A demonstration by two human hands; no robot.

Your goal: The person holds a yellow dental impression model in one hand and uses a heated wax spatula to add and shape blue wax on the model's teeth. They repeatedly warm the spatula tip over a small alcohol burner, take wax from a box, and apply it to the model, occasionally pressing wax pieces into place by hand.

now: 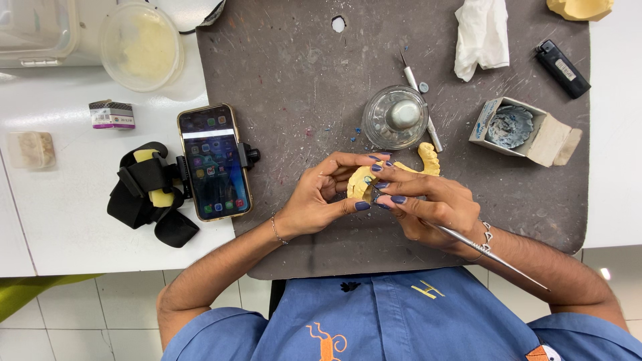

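My left hand [319,197] grips a yellow dental cast [428,159] shaped like an arch of teeth, held above the grey work mat [294,87]. My right hand [428,204] rests against the cast from the right and holds a thin metal carving tool [498,257], whose handle runs back over my wrist. The tool's tip is hidden between my fingers at the cast. Both hands meet near the mat's front middle.
A glass burner with a metal cap [396,117] stands just behind the hands, a second metal tool [420,100] beside it. A small box of blue wax [515,127], a black lighter [563,68] and a white tissue [481,37] lie to the right. A phone in a holder [214,162] lies left.
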